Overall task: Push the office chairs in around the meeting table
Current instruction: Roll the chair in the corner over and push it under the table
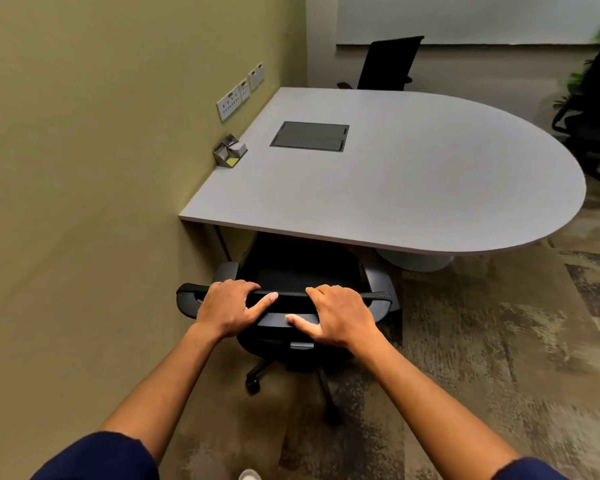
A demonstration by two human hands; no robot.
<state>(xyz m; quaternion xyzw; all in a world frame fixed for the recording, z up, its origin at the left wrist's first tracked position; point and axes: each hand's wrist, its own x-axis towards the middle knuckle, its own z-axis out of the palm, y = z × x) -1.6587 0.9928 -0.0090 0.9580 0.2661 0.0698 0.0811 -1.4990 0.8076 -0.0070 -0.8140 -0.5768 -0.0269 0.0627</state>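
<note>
Both hands — the left hand (pixel 231 305) and the right hand (pixel 336 315) — curl over the top edge of the near office chair's (pixel 291 268) backrest, spaced apart to steer it straight, its seat already tucked under the desk (pixel 413 174) beside the wall (pixel 84 168).
</note>
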